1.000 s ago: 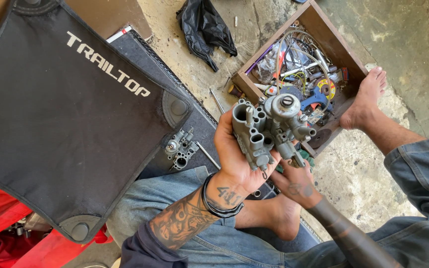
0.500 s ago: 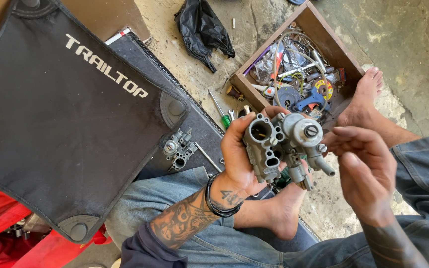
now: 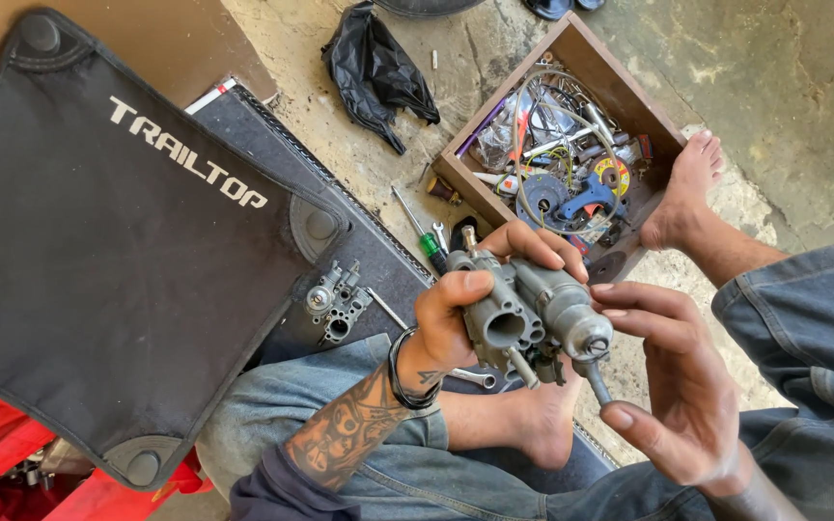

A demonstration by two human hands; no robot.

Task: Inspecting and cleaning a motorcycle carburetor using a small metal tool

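Head view, now: left hand [image 3: 460, 318] wraps the grey metal carburettor [image 3: 533, 318], fingers closed round its body, holding it above the person's lap w/ the round bore facing the camera. Right hand [image 3: 673, 386] is open, fingertips resting on the carb's right end by the cap and the small stub below; not clamped on anything.

Vs 1 s ago: carb has been turned, bore now toward the viewer, and the right hand has come up from underneath to the side. Reads as inspection/working on that end fitting.

Around: second small carb part [image 3: 337, 301] on black mat [image 3: 127, 241], green-handled screwdriver [image 3: 420, 230], wooden box [image 3: 571, 159] of tools beside a bare foot [image 3: 687, 188].
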